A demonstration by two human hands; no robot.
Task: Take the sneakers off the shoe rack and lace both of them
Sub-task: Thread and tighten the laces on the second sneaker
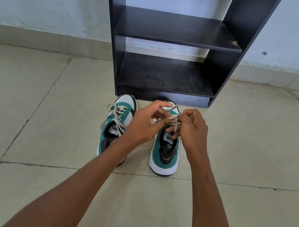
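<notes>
Two green, white and black sneakers stand side by side on the tiled floor, toes toward the rack. The left sneaker (115, 127) has its beige lace threaded and lying loose across the tongue. Over the right sneaker (165, 155) both my hands meet. My left hand (143, 122) pinches one strand of the right sneaker's lace (173, 119), and my right hand (191, 132) grips the other strand, which crosses into loops between the fingers. My hands hide most of that shoe's eyelets.
The black shoe rack (177, 38) stands against the pale wall just behind the sneakers, with two bare shelves. Beige floor tiles (45, 115) spread on both sides of the shoes.
</notes>
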